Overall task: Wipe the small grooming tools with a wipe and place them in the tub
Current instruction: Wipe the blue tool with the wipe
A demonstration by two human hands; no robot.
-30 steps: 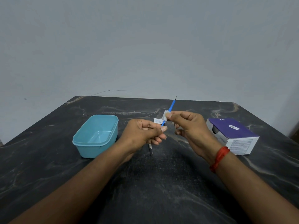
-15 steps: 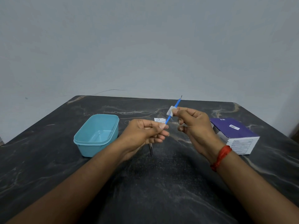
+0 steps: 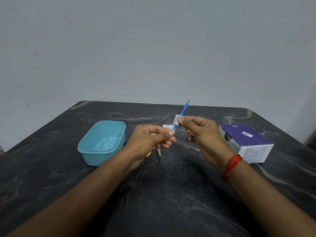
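R hand (image 3: pixel 203 134) pinches wipe (image 3: pixel 176 121) on blue tool (image 3: pixel 184 108); box (image 3: pixel 246 135) reads "BD".

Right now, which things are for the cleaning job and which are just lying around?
For the job: blue tool, held by the left hand; white wipe, pinched round it by the right hand; teal tub; metal tool on the table, probably next.
Lying about: purple box; small white packet; yellow thing, mostly hidden.

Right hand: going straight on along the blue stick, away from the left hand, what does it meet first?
The right hand meets only the dark tip of the blue stick; beyond looks free, depth unclear.
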